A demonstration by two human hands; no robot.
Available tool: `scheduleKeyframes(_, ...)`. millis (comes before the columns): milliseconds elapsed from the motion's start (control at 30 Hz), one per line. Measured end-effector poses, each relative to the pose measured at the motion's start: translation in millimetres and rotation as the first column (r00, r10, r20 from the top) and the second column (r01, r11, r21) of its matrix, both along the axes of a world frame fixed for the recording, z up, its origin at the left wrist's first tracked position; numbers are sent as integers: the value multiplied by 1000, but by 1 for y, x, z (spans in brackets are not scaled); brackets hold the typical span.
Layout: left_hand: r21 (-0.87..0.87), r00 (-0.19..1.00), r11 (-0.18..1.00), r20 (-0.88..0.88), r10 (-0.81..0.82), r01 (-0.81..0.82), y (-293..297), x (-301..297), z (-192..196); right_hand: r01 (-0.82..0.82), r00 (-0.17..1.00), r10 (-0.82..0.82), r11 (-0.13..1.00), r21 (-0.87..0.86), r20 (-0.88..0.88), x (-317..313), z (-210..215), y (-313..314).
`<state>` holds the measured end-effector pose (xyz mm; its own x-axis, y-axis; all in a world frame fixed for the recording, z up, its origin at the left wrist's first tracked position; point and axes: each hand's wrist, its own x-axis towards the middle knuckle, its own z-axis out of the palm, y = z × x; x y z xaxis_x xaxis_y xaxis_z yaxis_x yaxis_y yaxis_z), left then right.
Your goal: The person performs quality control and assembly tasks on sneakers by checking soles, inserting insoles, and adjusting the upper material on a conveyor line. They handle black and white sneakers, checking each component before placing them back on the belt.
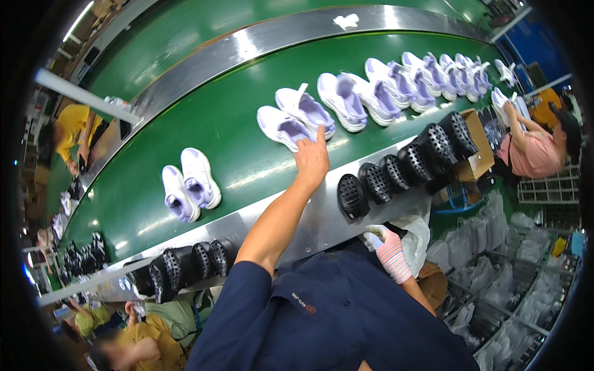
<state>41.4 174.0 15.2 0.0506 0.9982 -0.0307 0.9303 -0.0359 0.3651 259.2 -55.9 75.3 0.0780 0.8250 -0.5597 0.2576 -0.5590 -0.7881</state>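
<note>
Green conveyor belt [247, 133] curves across your view from lower left to upper right, edged on both sides by a bare steel rim [322, 216]. Your left hand [311, 158] reaches out over the near rim with the fingers spread wide, and its fingertips touch the heel of a white and lilac sneaker [283, 127]; it holds nothing. That shoe's mate [305, 107] lies just beside it, farther up the belt. Another pair of sneakers [189, 183] sits well apart to your left, and a long row of the same shoes [408, 80] runs off to the upper right, packed close together.

Black perforated shoe moulds [396, 170] line the near rim on the right, between you and the belt, and more of them [185, 266] stand along the rim at lower left. Your right hand [387, 244] wears a striped knit glove and stays low against your dark blue shirt, near a white plastic bag [417, 235]; you cannot tell whether it grips anything, as the fingers are curled and partly hidden.

A person in pink [532, 151] works at the far right, partly cut off by the dark edge of the view. Another in yellow [74, 133] stands at the far left, and a third at the bottom left is half out of sight.
</note>
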Motion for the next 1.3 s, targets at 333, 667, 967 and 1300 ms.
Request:
scheduleKeyframes(333,-209,984,970,103,145,-121,55,-29,-1,50,736,-325,901,431,593,59,1,12)
scheduleKeyframes(667,-160,997,984,-4,72,-72,-229,-101,28,-215,774,91,969,125,627,10,-30,26)
scheduleKeyframes(967,-167,959,979,276,-65,114,-215,-42,92,-186,727,71,978,96,683,-12,-54,35)
scheduleKeyframes(1300,-454,733,881,643,222,132,-120,72,-38,-221,814,174,975,17,554,-12,-74,40)
